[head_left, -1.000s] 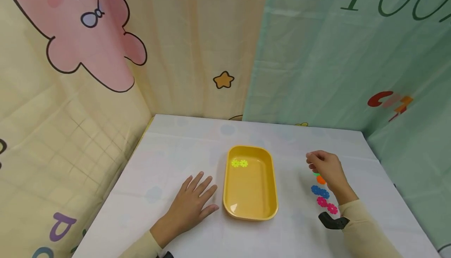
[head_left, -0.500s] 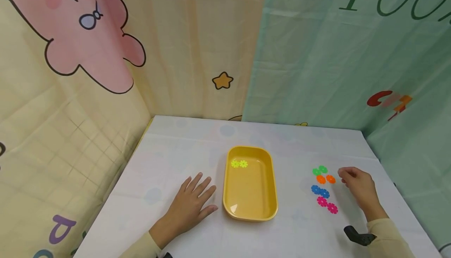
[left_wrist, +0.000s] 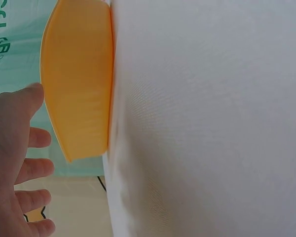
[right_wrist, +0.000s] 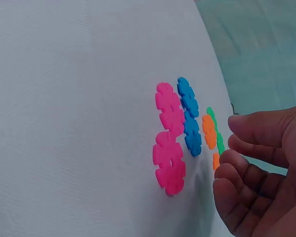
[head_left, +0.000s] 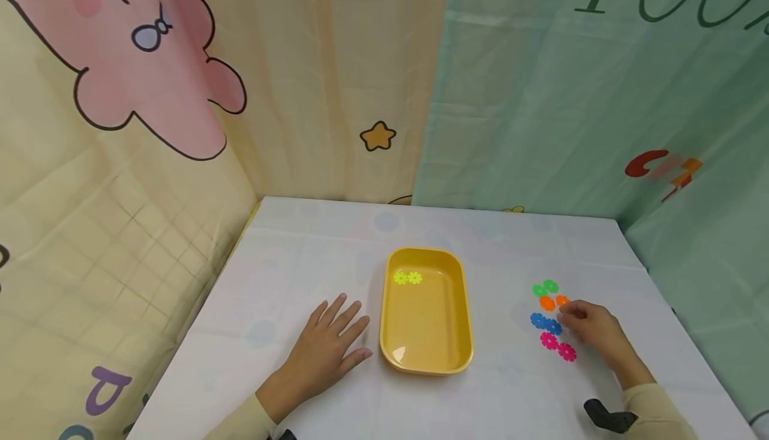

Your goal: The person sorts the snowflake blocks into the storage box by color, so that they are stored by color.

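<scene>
On the right of the table lie small flower-shaped plastic snap pieces in pairs: green (head_left: 545,288), orange (head_left: 547,304), blue (head_left: 546,324) and pink (head_left: 558,346). My right hand (head_left: 591,326) is at the right-hand orange piece (head_left: 562,300), its fingers loosely bent. In the right wrist view, thumb and index stand slightly apart with nothing seen between them, and the fingers partly hide an orange piece (right_wrist: 216,161). My left hand (head_left: 321,356) lies with spread fingers beside the yellow tray (head_left: 426,365), holding nothing. Two yellow-green flower pieces (head_left: 408,278) sit in the tray's far left part.
A white cloth (head_left: 312,240) with faint dots covers the table. Printed curtains (head_left: 517,93) hang behind the table and at both sides. A black wrist mount (head_left: 608,417) sticks out by the right sleeve.
My right hand swung from above the green and orange pieces to the right, uncovering them, then came back left and toward me to the right-hand orange piece. The left hand stayed put.
</scene>
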